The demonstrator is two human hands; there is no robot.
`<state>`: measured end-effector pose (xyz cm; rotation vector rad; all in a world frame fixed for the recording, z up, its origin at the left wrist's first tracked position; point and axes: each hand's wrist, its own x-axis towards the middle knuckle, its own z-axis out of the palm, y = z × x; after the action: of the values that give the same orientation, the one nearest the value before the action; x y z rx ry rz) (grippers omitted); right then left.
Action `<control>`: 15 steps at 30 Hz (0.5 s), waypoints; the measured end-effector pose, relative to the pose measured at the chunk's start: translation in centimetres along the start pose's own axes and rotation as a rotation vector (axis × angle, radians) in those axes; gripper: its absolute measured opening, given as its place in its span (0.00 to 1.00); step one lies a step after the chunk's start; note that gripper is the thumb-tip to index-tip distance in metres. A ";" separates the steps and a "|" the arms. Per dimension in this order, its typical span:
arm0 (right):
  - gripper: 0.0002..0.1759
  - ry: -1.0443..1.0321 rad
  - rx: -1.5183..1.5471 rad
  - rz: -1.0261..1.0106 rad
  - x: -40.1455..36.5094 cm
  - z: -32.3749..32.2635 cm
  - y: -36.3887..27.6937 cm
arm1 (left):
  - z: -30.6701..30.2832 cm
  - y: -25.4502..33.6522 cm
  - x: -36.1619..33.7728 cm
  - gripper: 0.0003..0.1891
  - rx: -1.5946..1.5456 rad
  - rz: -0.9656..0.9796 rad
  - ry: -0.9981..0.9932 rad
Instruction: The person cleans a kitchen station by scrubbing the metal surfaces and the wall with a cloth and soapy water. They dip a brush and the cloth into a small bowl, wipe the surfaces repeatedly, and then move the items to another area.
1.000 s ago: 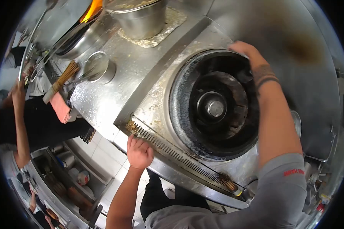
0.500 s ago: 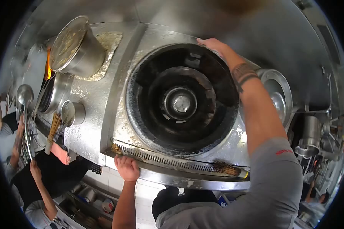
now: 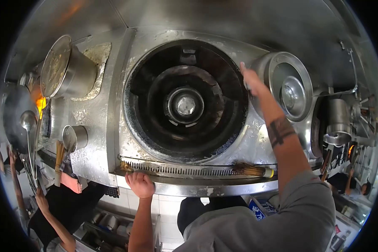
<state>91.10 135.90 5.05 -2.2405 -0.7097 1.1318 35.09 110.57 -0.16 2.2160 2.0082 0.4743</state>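
Resting on the right rim of the burner well, your right hand sits just beside the lidded pot. You see only its back. The fingers are turned away from you, so I cannot tell whether they lie flat or are closed on something. Your left hand is clenched over the front edge of the worktop, knuckles up, with the fingertips hidden under the lip. A brush lies on the grate, near your right forearm. At the far left, a flame and a co-worker are warped, dim and cut off by the lens edge.
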 end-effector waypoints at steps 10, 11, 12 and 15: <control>0.40 -0.424 -0.528 -0.461 10.2 14.1 -20.6 | -0.5 -0.2 0.4 0.08 -0.043 0.015 0.025; 0.37 -0.507 -0.475 -0.471 10.1 14.3 -20.5 | -0.6 -0.4 0.4 0.06 -0.041 -0.008 -0.006; 0.34 -0.584 -0.423 -0.474 10.3 13.4 -20.0 | -0.6 -0.5 0.3 0.06 -0.028 -0.015 -0.022; 0.33 -0.359 -0.408 -0.322 12.1 4.6 -10.9 | -1.1 -0.5 0.8 0.05 -0.054 -0.079 0.000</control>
<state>91.08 152.70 3.13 -2.1380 -1.5068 1.3264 34.33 111.26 0.82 2.0970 2.0483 0.5127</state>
